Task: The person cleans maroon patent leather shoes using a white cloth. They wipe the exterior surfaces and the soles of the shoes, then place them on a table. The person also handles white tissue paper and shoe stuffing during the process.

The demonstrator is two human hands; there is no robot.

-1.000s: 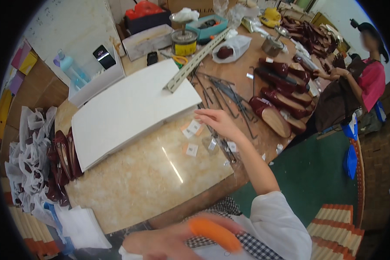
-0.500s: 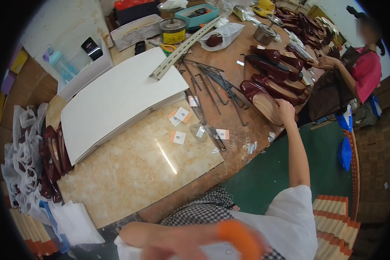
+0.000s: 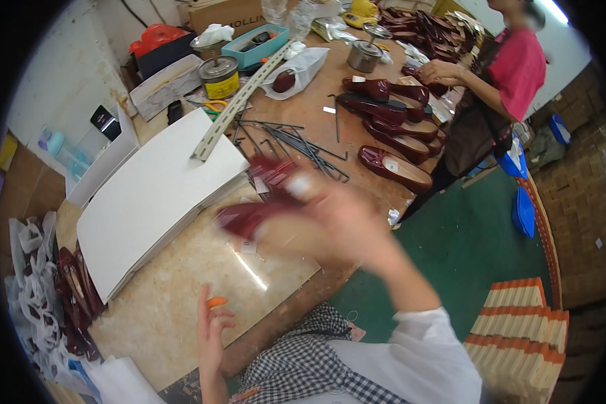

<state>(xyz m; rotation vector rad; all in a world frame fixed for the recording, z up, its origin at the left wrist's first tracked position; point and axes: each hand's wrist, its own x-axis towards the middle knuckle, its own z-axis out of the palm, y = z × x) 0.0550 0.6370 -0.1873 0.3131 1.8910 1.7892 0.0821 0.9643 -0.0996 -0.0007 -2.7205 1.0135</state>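
Note:
My right hand [image 3: 340, 222], blurred by motion, is raised over the marble slab [image 3: 182, 296] and grips a dark red flat shoe [image 3: 259, 202]. My left hand [image 3: 212, 330] is low at the slab's near edge, fingers up, pinching a small orange object [image 3: 217, 302]. A stack of white boards [image 3: 151, 195] lies left of the shoe. More dark red shoes [image 3: 394, 145] lie in a row on the wooden bench to the right.
Another person in a pink top [image 3: 501, 74] works at the bench's far right. Thin metal rods [image 3: 289, 141], a long pale strip [image 3: 239, 104], tins [image 3: 220, 76] and boxes crowd the back. Bagged shoes [image 3: 67, 289] lie at the left. Stacked striped pieces [image 3: 518, 330] stand on the green floor.
My right hand reached to the shoes at the bench's right edge, took one dark red shoe and swung it back over the slab. My left hand with the orange object rose into view.

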